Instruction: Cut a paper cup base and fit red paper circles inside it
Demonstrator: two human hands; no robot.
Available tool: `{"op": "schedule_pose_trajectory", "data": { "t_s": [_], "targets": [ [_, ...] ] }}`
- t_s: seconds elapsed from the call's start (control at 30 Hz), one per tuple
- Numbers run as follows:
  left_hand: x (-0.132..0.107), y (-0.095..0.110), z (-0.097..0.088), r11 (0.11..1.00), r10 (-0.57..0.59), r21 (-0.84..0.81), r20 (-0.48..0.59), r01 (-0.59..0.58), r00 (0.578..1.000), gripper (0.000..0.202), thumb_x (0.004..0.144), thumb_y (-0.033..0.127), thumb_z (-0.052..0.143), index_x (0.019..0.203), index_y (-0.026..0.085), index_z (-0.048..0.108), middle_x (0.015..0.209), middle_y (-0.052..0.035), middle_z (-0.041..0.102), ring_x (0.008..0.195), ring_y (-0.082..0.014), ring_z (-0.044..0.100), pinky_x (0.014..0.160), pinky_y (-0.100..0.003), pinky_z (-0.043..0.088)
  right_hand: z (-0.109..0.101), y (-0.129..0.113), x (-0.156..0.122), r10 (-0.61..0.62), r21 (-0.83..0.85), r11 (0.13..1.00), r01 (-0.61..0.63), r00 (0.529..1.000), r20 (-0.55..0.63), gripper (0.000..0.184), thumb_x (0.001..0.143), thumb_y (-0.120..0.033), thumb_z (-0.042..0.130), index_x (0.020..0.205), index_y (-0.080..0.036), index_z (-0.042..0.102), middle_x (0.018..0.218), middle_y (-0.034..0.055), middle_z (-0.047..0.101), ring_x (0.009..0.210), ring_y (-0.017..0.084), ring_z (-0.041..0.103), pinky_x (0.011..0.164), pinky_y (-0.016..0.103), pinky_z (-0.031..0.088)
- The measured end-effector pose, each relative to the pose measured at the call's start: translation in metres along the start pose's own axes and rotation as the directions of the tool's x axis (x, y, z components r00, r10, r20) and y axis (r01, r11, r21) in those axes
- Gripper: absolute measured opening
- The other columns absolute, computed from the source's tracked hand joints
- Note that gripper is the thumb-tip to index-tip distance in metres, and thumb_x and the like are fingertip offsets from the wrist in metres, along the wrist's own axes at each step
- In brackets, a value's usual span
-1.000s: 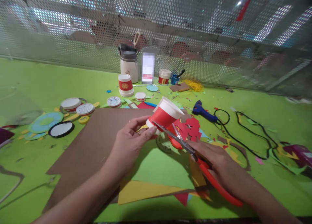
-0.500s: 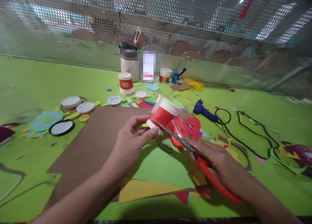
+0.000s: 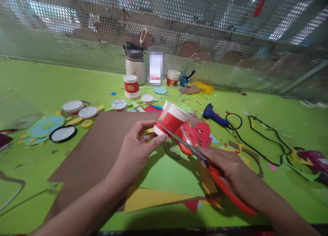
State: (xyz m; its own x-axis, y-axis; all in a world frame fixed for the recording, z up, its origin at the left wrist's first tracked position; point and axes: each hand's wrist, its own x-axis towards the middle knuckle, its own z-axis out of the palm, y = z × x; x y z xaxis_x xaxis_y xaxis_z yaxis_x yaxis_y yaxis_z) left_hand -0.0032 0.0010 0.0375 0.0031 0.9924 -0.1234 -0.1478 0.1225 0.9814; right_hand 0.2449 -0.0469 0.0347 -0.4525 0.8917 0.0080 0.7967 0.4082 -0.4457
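My left hand (image 3: 139, 140) pinches the lower end of a red and white paper cup (image 3: 172, 118), which is tilted and cut along its side. In my right hand (image 3: 228, 167) is a pair of scissors (image 3: 220, 184) with red-orange handles; its blades meet the cup wall near the base. Below the cup lie a clear protractor (image 3: 173, 149) and a light green paper sheet (image 3: 164, 174). Red paper cut-outs (image 3: 201, 135) lie just right of the cup, beside another orange-handled tool (image 3: 185, 148) partly hidden behind the blades.
Brown cardboard (image 3: 89, 150) lies under the papers. A blue glue gun (image 3: 215, 115) with a black cable rests at right. Behind stand a red-banded cup (image 3: 131, 87), a flask (image 3: 135, 66), stacked cups (image 3: 173, 78) and a phone (image 3: 155, 68). Paper discs (image 3: 46, 128) lie left.
The view has shifted slightly. The cup and both hands keep nearly the same pose, with the scissors still at the cup wall.
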Motion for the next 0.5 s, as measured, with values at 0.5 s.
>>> {"op": "schedule_pose_trajectory", "data": {
  "t_s": [0.5],
  "targets": [
    [0.0022, 0.0003, -0.0014, 0.998, 0.027, 0.063, -0.038, -0.025, 0.999, 0.044, 0.070, 0.029, 0.080, 0.106, 0.018, 0.058, 0.106, -0.0052, 0.070, 0.088, -0.0164, 0.065, 0.077, -0.028, 0.051, 0.0010, 0.0008, -0.0009, -0.032, -0.074, 0.997, 0.029, 0.999, -0.035, 0.045, 0.087, -0.017, 0.047, 0.131, -0.018, 0.055, 0.115, 0.0145, 0.068, 0.100, 0.030, 0.065, 0.083, 0.044, 0.054]
  ]
}}
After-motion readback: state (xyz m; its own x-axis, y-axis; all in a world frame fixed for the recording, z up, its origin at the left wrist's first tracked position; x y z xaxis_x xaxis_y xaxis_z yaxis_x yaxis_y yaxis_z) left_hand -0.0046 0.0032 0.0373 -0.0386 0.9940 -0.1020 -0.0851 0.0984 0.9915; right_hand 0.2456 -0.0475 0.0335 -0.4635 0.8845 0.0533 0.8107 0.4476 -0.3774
